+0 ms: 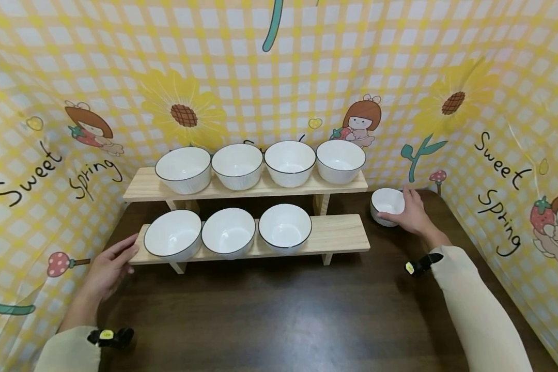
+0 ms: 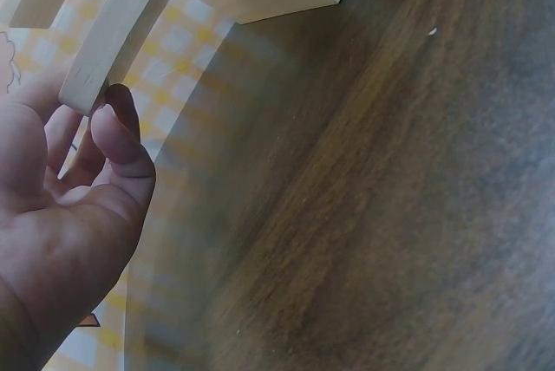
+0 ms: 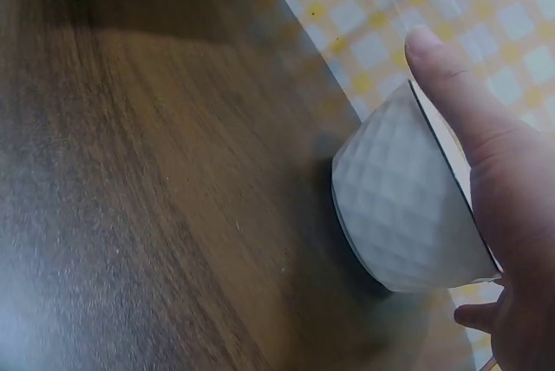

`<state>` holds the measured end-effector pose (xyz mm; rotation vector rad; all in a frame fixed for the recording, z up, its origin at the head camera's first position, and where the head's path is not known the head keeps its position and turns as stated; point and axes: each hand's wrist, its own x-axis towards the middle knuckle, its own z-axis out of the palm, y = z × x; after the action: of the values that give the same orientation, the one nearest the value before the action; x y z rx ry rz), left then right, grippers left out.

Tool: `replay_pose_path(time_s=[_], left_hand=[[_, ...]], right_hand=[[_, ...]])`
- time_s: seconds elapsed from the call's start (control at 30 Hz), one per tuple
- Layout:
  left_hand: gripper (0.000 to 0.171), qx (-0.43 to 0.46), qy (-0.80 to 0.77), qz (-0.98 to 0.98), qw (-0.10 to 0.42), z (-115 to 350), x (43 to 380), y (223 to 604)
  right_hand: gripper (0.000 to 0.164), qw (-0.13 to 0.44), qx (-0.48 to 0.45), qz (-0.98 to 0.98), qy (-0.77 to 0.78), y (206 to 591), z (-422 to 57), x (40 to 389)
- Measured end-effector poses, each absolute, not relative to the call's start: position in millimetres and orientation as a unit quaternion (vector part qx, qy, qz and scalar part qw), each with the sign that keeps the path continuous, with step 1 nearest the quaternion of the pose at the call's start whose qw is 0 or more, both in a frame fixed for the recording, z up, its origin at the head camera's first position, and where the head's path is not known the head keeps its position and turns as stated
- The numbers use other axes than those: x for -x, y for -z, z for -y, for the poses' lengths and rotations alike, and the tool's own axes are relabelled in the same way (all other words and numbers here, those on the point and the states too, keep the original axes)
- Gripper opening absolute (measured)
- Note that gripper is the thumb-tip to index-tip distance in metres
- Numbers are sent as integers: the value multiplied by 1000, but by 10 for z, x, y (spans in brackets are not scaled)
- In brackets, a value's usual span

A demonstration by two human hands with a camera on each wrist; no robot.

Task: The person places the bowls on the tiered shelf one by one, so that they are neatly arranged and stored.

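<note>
At the left end of the lower wooden shelf (image 1: 339, 235), my left hand (image 1: 111, 266) pinches the board's edge between thumb and fingers; the left wrist view shows that board end (image 2: 121, 33) in the hand (image 2: 78, 163). On the right, my right hand (image 1: 414, 212) holds a small white bowl (image 1: 387, 201) by its rim, thumb over the near side. This bowl stands upright on the brown table. From the right wrist, its outside (image 3: 403, 202) shows a diamond texture and a dark rim, with the thumb of my hand (image 3: 520, 189) across the opening.
Three white bowls, including a left one (image 1: 173, 235), stand on the lower shelf's left and middle. Several more, such as one (image 1: 183, 170), line the upper shelf (image 1: 144, 186) behind. Checked yellow cloth (image 1: 269, 98) hangs around the brown table (image 1: 269, 315).
</note>
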<state>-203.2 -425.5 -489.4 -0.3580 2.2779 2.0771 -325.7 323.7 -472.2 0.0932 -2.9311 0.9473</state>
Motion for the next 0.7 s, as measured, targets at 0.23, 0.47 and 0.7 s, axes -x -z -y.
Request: replay_pose_path(time_s=[0.23, 0.47, 0.7], left_hand=[[57, 110, -666, -737, 23, 4246, 2041, 4878], [62, 111, -670, -734, 19, 4246, 2029, 4886], [62, 111, -675, -729, 16, 4243, 2013, 4890]], right_hand=[[123, 19, -20, 951, -307, 4784, -3238, 3298], [124, 19, -23, 955, -296, 4801, -3226, 3332], [122, 16, -24, 954, -298, 4801, -3228, 3338]])
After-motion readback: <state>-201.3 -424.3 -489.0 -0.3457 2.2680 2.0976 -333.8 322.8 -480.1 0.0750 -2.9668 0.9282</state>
